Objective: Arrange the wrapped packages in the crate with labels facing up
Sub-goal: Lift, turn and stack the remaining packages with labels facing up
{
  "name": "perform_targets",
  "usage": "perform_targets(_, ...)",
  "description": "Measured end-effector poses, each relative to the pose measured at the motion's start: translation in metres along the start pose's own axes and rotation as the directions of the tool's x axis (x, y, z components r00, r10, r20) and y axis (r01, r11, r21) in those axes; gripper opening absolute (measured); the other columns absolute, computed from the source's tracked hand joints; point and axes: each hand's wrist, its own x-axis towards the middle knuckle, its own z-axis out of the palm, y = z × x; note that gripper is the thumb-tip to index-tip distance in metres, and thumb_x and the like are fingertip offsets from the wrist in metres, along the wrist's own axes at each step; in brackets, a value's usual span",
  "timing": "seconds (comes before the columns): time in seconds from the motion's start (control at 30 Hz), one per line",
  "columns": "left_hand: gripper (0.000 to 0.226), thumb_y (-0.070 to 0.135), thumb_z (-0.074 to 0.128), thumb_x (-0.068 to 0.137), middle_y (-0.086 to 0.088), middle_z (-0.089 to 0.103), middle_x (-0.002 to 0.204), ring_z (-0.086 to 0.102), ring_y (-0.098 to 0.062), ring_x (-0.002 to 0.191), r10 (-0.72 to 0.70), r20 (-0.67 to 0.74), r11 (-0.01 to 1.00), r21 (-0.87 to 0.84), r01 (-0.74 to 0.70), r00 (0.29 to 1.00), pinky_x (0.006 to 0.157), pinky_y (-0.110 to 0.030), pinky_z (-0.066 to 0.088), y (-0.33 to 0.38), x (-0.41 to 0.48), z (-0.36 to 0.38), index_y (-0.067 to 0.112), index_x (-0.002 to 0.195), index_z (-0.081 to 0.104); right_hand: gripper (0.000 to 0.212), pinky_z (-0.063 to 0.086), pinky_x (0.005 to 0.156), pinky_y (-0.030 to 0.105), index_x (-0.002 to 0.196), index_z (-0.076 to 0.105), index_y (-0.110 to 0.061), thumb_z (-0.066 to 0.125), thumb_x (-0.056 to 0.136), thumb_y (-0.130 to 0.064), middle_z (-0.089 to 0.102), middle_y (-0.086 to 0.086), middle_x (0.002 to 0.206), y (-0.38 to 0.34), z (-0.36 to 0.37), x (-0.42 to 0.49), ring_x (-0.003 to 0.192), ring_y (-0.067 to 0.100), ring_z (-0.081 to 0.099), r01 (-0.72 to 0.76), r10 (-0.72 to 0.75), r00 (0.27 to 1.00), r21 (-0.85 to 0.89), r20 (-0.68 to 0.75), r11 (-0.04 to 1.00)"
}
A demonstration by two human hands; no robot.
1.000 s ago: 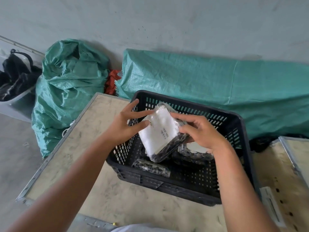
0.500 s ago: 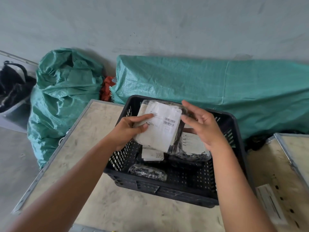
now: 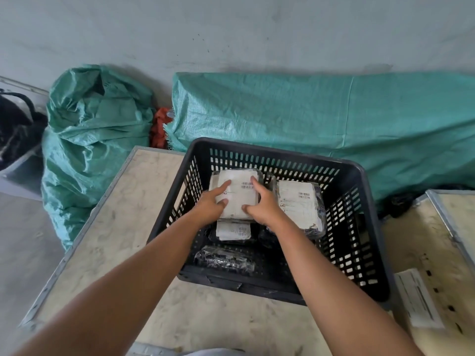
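- Wrapped package point(image 3: 235, 195), white label up, lying flat at the far left corner of the black crate point(image 3: 365, 253), partly on top of a smaller labelled package point(image 3: 232, 231).
- Left hand point(image 3: 209, 206) and right hand point(image 3: 262, 205) both pressed on it, fingers spread over the label and thumbs at its near edge; grip of each flat against the package, neither curled around it.
- Second label-up package point(image 3: 298, 204) just beside, toward the crate's right wall.
- Dark clear-wrapped package point(image 3: 225, 259) near the crate's front wall, no label visible.
- Crate standing on the table point(image 3: 123, 227), near its far right corner.
- Loose white label slip point(image 3: 417, 299) on the neighbouring surface to the right.
- Green woven sacks point(image 3: 95, 140) against the wall beyond the table's far edge.
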Motion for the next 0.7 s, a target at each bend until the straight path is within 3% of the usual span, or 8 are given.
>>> perform_targets(0.07, 0.071, 0.022, 0.062, 0.099, -0.013, 0.039, 0.153, 0.06, -0.021, 0.114, -0.022, 0.057, 0.997, 0.077, 0.017, 0.998, 0.099, -0.036, 0.053, -0.012, 0.004, -0.003, 0.06, 0.148, 0.029, 0.095, 0.046, 0.054, 0.004, 0.162, 0.02, -0.037, 0.075, 0.09, -0.008, 0.033, -0.001, 0.164, 0.009, 0.008, 0.004, 0.114, 0.008, 0.049, -0.02, 0.02, 1.0, -0.041, -0.001, 0.999)
perform_targets(0.13, 0.093, 0.035, 0.078, 0.085, -0.007, 0.033, 0.147, 0.049, -0.027, 0.124, -0.089, 0.146, 0.982, 0.178, 0.063, 0.985, 0.111, -0.043, 0.043, -0.021, 0.006, -0.001, 0.068, 0.147, 0.016, 0.095, 0.041, 0.049, 0.001, 0.163, 0.017, -0.036, 0.074, 0.091, -0.009, 0.042, 0.0, 0.158, 0.019, 0.013, 0.007, 0.105, 0.009, 0.053, -0.035, 0.034, 0.999, -0.089, -0.012, 0.995)
perform_targets(0.2, 0.115, 0.042, 0.086, 0.073, -0.006, 0.024, 0.145, 0.04, -0.029, 0.128, -0.167, 0.219, 0.95, 0.297, 0.097, 0.961, 0.112, -0.044, 0.037, -0.027, 0.008, 0.006, 0.067, 0.148, 0.003, 0.094, 0.042, 0.052, 0.0, 0.164, 0.017, -0.033, 0.072, 0.092, -0.008, 0.044, 0.003, 0.156, 0.025, 0.015, 0.009, 0.098, 0.011, 0.056, -0.068, 0.067, 0.998, -0.133, -0.011, 0.989)
perform_targets(0.23, 0.12, 0.041, 0.087, 0.072, -0.008, 0.021, 0.149, 0.038, -0.031, 0.131, -0.187, 0.23, 0.937, 0.334, 0.103, 0.955, 0.112, -0.044, 0.036, -0.029, 0.009, 0.009, 0.065, 0.15, -0.001, 0.091, 0.045, 0.064, 0.001, 0.164, 0.017, -0.032, 0.071, 0.094, -0.009, 0.043, 0.005, 0.156, 0.026, 0.017, 0.01, 0.105, 0.015, 0.058, -0.092, 0.092, 0.996, -0.153, -0.011, 0.984)
perform_targets(0.3, 0.121, 0.039, 0.086, 0.075, -0.013, 0.019, 0.155, 0.036, -0.034, 0.136, -0.176, 0.227, 0.917, 0.391, 0.076, 0.958, 0.114, -0.045, 0.034, -0.033, 0.015, 0.013, 0.059, 0.153, -0.004, 0.088, 0.049, 0.092, 0.02, 0.164, 0.016, -0.03, 0.069, 0.096, -0.012, 0.038, 0.007, 0.16, 0.029, 0.02, 0.012, 0.13, 0.025, 0.053, -0.12, 0.118, 0.993, -0.186, -0.023, 0.975)
perform_targets(0.33, 0.12, 0.038, 0.085, 0.077, -0.015, 0.017, 0.156, 0.034, -0.035, 0.139, -0.166, 0.231, 0.907, 0.418, 0.057, 0.959, 0.116, -0.046, 0.031, -0.034, 0.017, 0.013, 0.057, 0.153, -0.005, 0.088, 0.048, 0.097, 0.027, 0.164, 0.014, -0.029, 0.069, 0.097, -0.013, 0.036, 0.008, 0.161, 0.03, 0.022, 0.011, 0.134, 0.027, 0.05, -0.129, 0.129, 0.992, -0.196, -0.013, 0.972)
perform_targets(0.5, 0.118, 0.035, 0.081, 0.083, -0.02, -0.015, 0.165, 0.014, -0.039, 0.152, -0.185, 0.267, 0.91, 0.41, 0.062, 0.946, 0.121, -0.045, 0.02, -0.046, 0.022, 0.015, 0.05, 0.155, -0.011, 0.093, 0.052, 0.101, 0.036, 0.164, 0.01, -0.027, 0.069, 0.095, -0.008, 0.043, 0.011, 0.155, 0.04, 0.028, 0.009, 0.126, 0.028, 0.055, -0.154, 0.164, 0.986, -0.197, 0.031, 0.968)
perform_targets(0.7, 0.115, 0.031, 0.076, 0.089, -0.016, -0.041, 0.157, 0.01, -0.04, 0.153, -0.132, 0.239, 0.897, 0.442, 0.014, 0.962, 0.122, -0.041, 0.021, -0.048, 0.025, 0.018, 0.039, 0.157, -0.017, 0.091, 0.042, 0.112, 0.037, 0.165, 0.013, -0.025, 0.069, 0.096, -0.009, 0.035, 0.012, 0.162, 0.041, 0.032, 0.011, 0.139, 0.031, 0.045, -0.131, 0.131, 0.991, -0.2, -0.013, 0.971)
